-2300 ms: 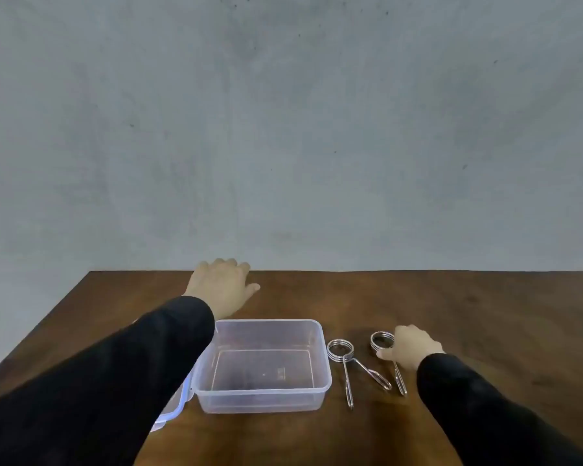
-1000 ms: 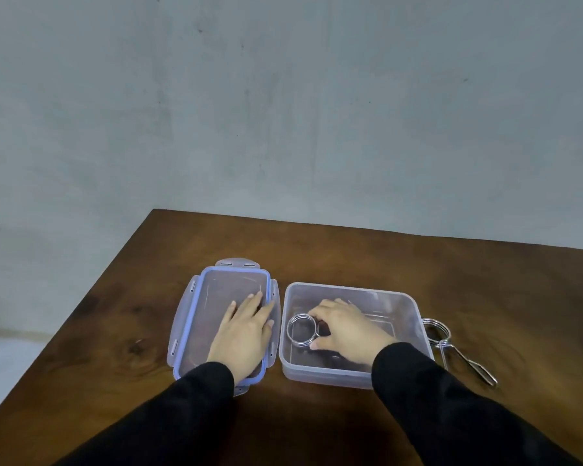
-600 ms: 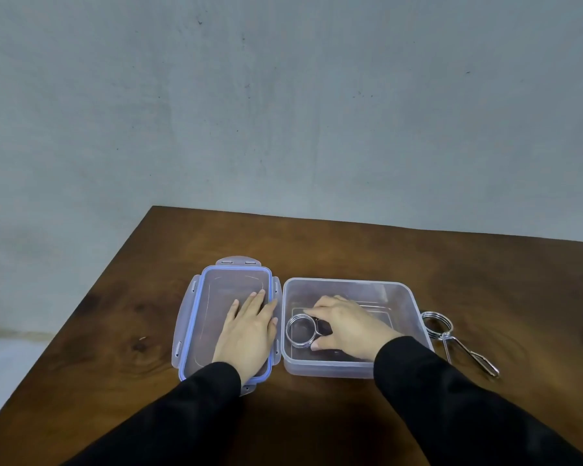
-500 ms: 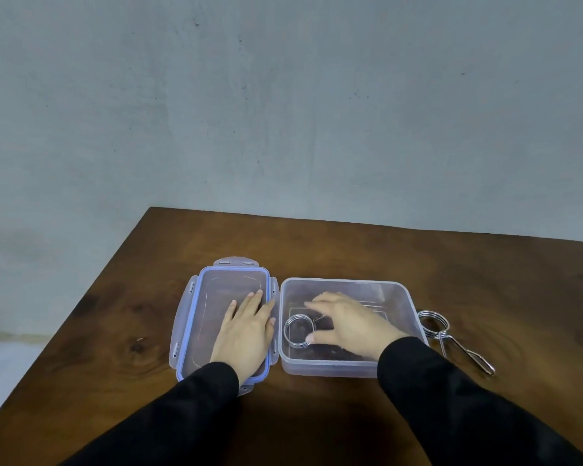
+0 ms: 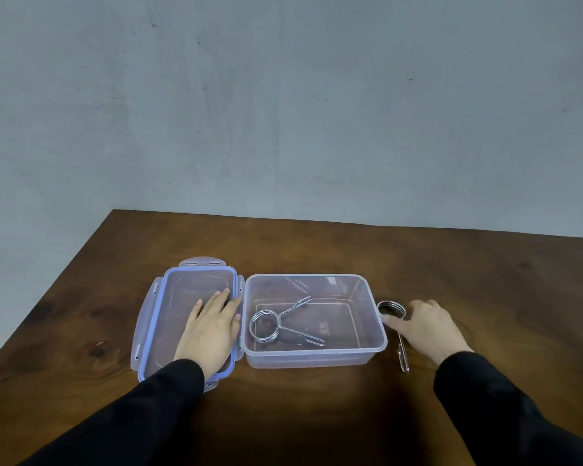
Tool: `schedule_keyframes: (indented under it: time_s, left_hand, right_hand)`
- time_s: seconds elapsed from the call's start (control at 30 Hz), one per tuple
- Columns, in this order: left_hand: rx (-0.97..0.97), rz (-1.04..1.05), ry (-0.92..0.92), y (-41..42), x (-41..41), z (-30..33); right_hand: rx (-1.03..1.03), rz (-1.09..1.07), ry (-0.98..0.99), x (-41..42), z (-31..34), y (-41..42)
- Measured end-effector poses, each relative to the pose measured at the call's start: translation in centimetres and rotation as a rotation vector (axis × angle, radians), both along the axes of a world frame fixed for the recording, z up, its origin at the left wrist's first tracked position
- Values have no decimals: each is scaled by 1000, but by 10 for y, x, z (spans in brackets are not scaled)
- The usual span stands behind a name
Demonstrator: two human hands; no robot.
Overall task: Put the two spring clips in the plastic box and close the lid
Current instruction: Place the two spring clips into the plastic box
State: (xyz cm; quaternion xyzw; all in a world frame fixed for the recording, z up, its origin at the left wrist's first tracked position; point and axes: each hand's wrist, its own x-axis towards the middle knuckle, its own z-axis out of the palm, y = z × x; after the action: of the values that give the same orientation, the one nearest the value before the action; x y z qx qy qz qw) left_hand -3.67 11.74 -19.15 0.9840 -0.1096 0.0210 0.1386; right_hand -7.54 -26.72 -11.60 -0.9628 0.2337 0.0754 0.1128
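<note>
A clear plastic box [image 5: 360,355] stands open in the middle of the brown table. One metal spring clip [image 5: 276,326] lies on its floor at the left side. The blue-rimmed lid [image 5: 169,290] lies flat to the left of the box, and my left hand [image 5: 212,326] rests flat on it, fingers together. The second spring clip [image 5: 392,311] lies on the table just right of the box. My right hand [image 5: 424,327] lies over its handles, fingertips touching the coil; a grip does not show.
The wooden table [image 5: 317,243] ends at a far edge below a grey wall [image 5: 283,112] and at a slanting left edge. My black sleeves cover the near part of the table.
My right hand let go of the first clip inside the box, left the box and moved right onto the second clip. The left hand stayed on the lid.
</note>
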Motion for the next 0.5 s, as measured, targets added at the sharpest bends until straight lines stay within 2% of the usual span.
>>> schedule_keyframes:
  time_s: [0.1,0.5]
  left_hand:
    - [11,-2,1,0,1,-1]
    - [11,9,21,-2,0,2]
  right_hand:
    - [36,-20,24,-5,-12,-6]
    - [112,-53,-165,-8,-14,-12]
